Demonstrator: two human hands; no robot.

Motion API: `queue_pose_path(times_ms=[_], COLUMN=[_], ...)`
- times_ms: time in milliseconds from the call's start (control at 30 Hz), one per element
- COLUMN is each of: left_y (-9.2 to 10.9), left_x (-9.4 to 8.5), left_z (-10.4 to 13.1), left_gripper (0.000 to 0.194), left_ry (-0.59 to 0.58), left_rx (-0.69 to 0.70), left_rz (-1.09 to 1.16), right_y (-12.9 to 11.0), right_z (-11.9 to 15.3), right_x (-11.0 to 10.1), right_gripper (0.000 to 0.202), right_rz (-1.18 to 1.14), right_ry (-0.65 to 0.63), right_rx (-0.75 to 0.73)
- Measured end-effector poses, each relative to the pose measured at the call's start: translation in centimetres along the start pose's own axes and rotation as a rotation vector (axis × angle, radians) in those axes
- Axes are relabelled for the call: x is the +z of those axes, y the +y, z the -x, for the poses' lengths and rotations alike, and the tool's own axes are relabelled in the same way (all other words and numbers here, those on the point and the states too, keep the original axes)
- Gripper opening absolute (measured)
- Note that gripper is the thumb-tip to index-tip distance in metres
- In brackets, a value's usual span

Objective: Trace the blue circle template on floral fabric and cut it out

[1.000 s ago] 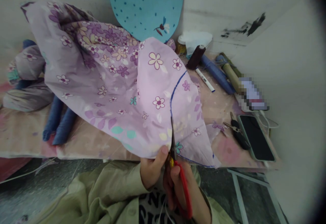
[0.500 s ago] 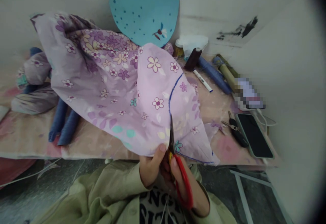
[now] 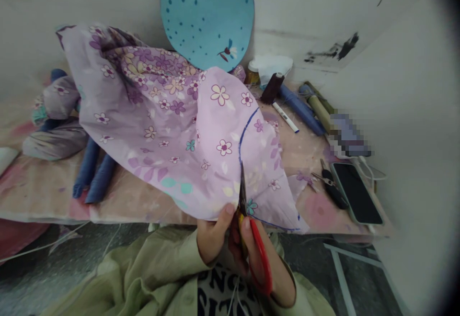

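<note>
Purple flowered fabric (image 3: 212, 124) spreads over the table, its left part bunched and its right part flat. A curved blue line (image 3: 241, 134) is drawn on it. My left hand (image 3: 212, 237) pinches the fabric's near edge, thumb on top and fingers underneath. Just right of it, my right hand (image 3: 247, 244) grips red-handled scissors (image 3: 264, 258). Their dark blades lie along the blue line, pointing away from me, with the fabric at the blades. How far the blades are parted is hard to see.
A blue oval board (image 3: 208, 19) leans on the wall. Behind the fabric are a dark thread spool (image 3: 273, 88), a marker (image 3: 285, 117) and rolled fabric (image 3: 302, 110). Keys (image 3: 333, 184) and a phone (image 3: 356, 193) lie at right. Blue rolls (image 3: 95, 172) and fabric bundles (image 3: 55, 139) sit at left.
The view has shifted slightly, so the background sits a little lower and the left-hand things farther right. Both hands and the scissors keep almost the same place on the fabric.
</note>
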State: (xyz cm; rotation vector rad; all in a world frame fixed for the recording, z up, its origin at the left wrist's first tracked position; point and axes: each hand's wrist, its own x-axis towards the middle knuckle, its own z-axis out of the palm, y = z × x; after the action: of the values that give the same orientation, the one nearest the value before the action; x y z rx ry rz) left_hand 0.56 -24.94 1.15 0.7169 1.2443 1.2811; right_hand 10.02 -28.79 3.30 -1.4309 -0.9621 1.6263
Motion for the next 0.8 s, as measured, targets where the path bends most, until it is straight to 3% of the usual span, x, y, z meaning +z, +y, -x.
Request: queue_pose_path(times_ms=[167,433,600,800], left_y=[-0.4,-1.0,-1.4,-1.7], left_x=[-0.1,-0.3,-0.4,0.2], left_z=[-0.1,-0.3,-0.2,-0.5], left_gripper=[0.037,0.046,0.045,0.044], left_ry=[0.032,0.032,0.025,0.103], left_rx=[0.004,0.017,0.002,-0.024], left_rz=[-0.009,-0.029,-0.013,0.054], right_y=[-1.0,-1.5,-1.3,-0.5], right_z=[0.1,-0.5,-0.2,0.4], right_x=[0.2,0.0,-0.1,-1.0], right_gripper=[0.042,0.052,0.051,0.041], right_rz=[-0.041,-0.038,-0.019,-0.024], right_ry=[-0.008,-0.003,-0.061,-0.146], right_rx=[0.152,0.243,0.184,0.103])
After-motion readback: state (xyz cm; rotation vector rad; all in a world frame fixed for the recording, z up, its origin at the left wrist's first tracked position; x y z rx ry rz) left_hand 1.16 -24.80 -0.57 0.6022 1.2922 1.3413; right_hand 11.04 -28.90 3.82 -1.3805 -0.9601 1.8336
